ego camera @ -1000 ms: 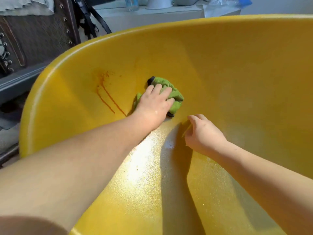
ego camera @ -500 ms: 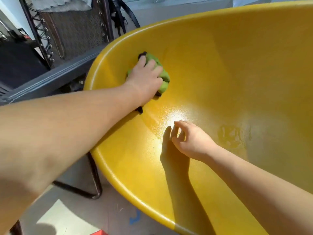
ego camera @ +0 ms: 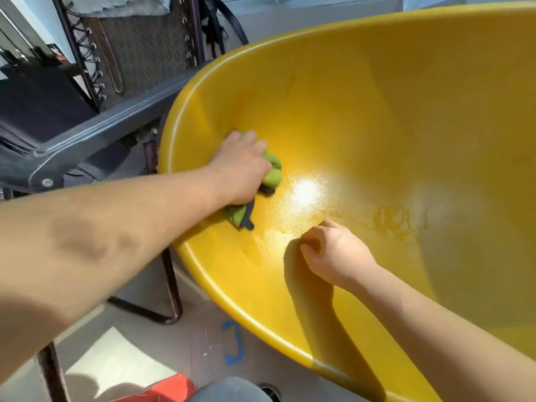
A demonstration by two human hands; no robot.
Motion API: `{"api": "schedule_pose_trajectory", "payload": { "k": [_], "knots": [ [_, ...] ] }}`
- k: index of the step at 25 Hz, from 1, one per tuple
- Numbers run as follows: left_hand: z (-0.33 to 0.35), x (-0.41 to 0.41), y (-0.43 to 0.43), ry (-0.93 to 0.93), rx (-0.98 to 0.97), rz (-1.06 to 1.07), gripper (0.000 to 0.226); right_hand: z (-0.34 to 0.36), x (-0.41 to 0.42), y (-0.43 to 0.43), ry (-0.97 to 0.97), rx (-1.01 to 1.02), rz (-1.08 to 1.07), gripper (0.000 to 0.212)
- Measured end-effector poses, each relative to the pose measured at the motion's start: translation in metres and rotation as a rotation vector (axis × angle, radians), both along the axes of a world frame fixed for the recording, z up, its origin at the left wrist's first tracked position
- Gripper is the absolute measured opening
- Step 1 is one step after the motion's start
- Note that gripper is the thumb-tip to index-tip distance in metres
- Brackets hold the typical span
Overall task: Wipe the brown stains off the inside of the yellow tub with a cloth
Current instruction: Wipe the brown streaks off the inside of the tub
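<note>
The left hand (ego camera: pixel 242 166) presses a bunched green cloth (ego camera: pixel 271 174) against the inner wall of the yellow tub (ego camera: pixel 377 111) near its left rim, while the right hand (ego camera: pixel 336 253), loosely curled and holding nothing, rests on the tub's wet floor beside a brownish smear (ego camera: pixel 397 221).
</note>
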State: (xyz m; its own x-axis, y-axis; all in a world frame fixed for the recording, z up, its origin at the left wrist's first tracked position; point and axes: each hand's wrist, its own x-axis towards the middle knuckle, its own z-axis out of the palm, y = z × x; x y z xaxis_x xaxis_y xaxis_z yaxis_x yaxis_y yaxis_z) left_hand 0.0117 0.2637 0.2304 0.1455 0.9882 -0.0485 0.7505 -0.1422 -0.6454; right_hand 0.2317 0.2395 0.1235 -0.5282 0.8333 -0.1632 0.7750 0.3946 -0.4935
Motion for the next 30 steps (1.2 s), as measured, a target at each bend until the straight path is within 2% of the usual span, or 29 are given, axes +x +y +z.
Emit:
{"api": "schedule_pose_trajectory", "payload": {
  "k": [2, 4, 6, 9, 10, 14, 15, 17, 19, 20, 21, 23, 25, 27, 30],
  "knots": [
    [0.025, -0.011, 0.010, 0.099, 0.163, 0.142, 0.033, 0.000, 0.003, 0.000, 0.005, 0.014, 0.037, 0.031],
    [0.019, -0.003, 0.001, 0.079, 0.196, 0.244, 0.037, 0.000, 0.009, 0.001, 0.021, 0.003, 0.045, 0.030],
    [-0.006, 0.017, -0.027, -0.028, 0.081, 0.253, 0.041, 0.003, 0.016, 0.003, 0.054, -0.024, 0.037, 0.027],
    [-0.035, 0.035, -0.067, -0.203, -0.220, 0.098, 0.048, 0.010, 0.021, 0.002, 0.100, -0.061, 0.060, 0.024],
    [-0.033, 0.031, -0.067, -0.234, -0.237, 0.089, 0.048, 0.013, 0.020, 0.001, 0.101, -0.088, 0.075, 0.025],
    [-0.038, 0.047, -0.072, -0.176, -0.022, 0.365, 0.047, 0.014, 0.022, -0.011, 0.086, -0.157, 0.047, 0.041],
    [-0.050, 0.067, -0.078, -0.247, -0.046, 0.403, 0.049, 0.015, 0.027, -0.014, 0.129, -0.131, -0.019, 0.046],
    [-0.071, 0.112, -0.088, -0.541, -0.227, 0.434, 0.053, 0.019, 0.039, -0.019, 0.219, -0.087, -0.114, 0.055],
    [-0.071, 0.138, -0.094, -0.853, -0.457, 0.456, 0.050, 0.024, 0.049, -0.027, 0.249, -0.147, -0.133, 0.061],
    [-0.065, 0.138, -0.092, -0.986, -0.489, 0.458, 0.047, 0.024, 0.053, -0.032, 0.238, -0.180, -0.129, 0.062],
    [-0.058, 0.132, -0.091, -1.081, -0.436, 0.460, 0.047, 0.022, 0.056, -0.040, 0.190, -0.180, -0.109, 0.060],
    [-0.043, 0.113, -0.095, -1.119, -0.196, 0.485, 0.048, 0.016, 0.057, -0.060, 0.017, -0.081, 0.011, 0.056],
    [-0.035, 0.092, -0.103, -1.019, -0.035, 0.486, 0.046, 0.008, 0.053, -0.078, -0.071, -0.055, 0.140, 0.079],
    [-0.031, 0.078, -0.106, -0.954, -0.013, 0.463, 0.044, -0.002, 0.045, -0.083, -0.110, -0.087, 0.171, 0.095],
    [-0.025, 0.065, -0.099, -0.966, 0.027, 0.439, 0.045, -0.020, 0.023, -0.076, -0.114, -0.050, 0.099, 0.083]
  ]
}}
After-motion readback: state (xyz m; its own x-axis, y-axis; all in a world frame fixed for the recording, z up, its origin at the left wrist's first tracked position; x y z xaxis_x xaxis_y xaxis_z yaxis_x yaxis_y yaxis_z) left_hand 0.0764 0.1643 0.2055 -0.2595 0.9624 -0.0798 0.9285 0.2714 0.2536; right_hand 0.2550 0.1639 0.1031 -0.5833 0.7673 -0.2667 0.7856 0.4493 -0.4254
